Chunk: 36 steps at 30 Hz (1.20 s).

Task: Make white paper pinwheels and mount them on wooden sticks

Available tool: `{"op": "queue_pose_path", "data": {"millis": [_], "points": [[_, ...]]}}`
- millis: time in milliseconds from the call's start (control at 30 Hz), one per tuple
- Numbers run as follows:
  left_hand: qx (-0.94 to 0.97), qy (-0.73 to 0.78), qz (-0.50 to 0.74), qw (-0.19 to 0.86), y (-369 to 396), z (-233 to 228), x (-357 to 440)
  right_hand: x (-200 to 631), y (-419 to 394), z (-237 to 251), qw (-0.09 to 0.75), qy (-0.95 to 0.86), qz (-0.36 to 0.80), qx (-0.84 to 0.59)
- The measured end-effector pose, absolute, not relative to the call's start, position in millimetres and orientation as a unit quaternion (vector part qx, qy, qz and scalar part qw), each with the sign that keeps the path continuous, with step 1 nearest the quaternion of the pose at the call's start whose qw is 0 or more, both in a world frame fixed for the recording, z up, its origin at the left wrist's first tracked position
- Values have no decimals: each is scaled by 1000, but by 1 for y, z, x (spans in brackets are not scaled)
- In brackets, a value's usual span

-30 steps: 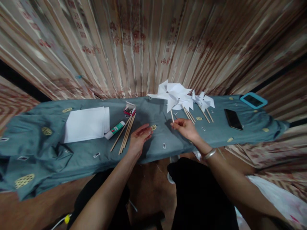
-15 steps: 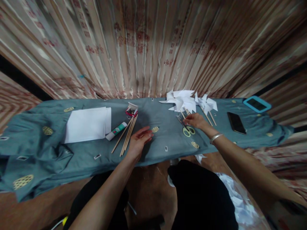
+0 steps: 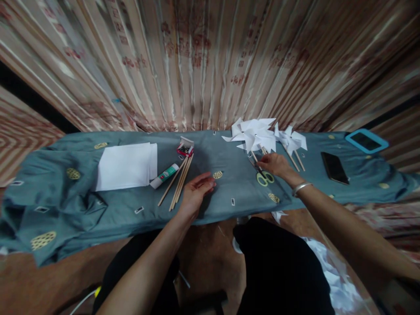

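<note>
My left hand (image 3: 197,191) hovers over the middle of the cloth, fingers loosely curved and apart, with nothing in it. To its left lie several thin wooden sticks (image 3: 180,186), a glue stick (image 3: 165,176) and a small red-and-white box (image 3: 185,147) of small metal pieces. The fingertips of my right hand (image 3: 272,164) are closed at the lower end of a paper pinwheel's stick (image 3: 253,156). White paper pinwheels (image 3: 257,135) overlap at the back edge. Under that hand lie scissors (image 3: 265,178) with yellow-green handles, their blades partly hidden.
A stack of white paper (image 3: 124,168) rests on the left part of the grey-green cloth (image 3: 229,186). Farther right are more pinwheels (image 3: 291,140), a dark phone (image 3: 334,167) and a blue-framed tablet (image 3: 366,141). A curtain (image 3: 203,78) hangs behind. White paper scraps (image 3: 334,271) sit low at right.
The whole view has shifted slightly, so the table things appear farther right. The pinwheels at the back sit a little differently in their overlap. Both hands keep nearly the same pose.
</note>
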<state>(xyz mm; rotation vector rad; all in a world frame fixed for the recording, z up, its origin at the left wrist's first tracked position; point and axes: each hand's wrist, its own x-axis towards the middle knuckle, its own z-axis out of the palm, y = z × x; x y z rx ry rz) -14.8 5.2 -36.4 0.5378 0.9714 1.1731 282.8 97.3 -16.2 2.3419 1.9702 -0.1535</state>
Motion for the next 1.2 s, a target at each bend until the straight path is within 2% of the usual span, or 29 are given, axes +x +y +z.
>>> {"op": "queue_pose_path", "data": {"millis": [167, 300, 467, 633, 733, 967, 1200], "points": [[250, 428, 523, 694, 1, -40, -14, 283, 87, -4, 50, 649, -7, 759], [294, 438, 520, 672, -4, -40, -12, 261, 66, 9, 12, 659, 62, 749], [400, 463, 510, 604, -2, -37, -32, 195, 30, 9, -111, 693, -40, 711], [581, 554, 491, 337, 5, -28, -95, 138, 5, -10, -182, 708, -136, 669], [627, 600, 427, 253, 5, -28, -129, 125, -2, -26, -215, 712, -173, 646], [699, 629, 297, 167, -6, -42, -144, 125, -2, -45, -219, 696, -211, 650], [712, 639, 239, 165, -12, -47, -145, 116, 3, -47, -205, 712, -199, 641]]}}
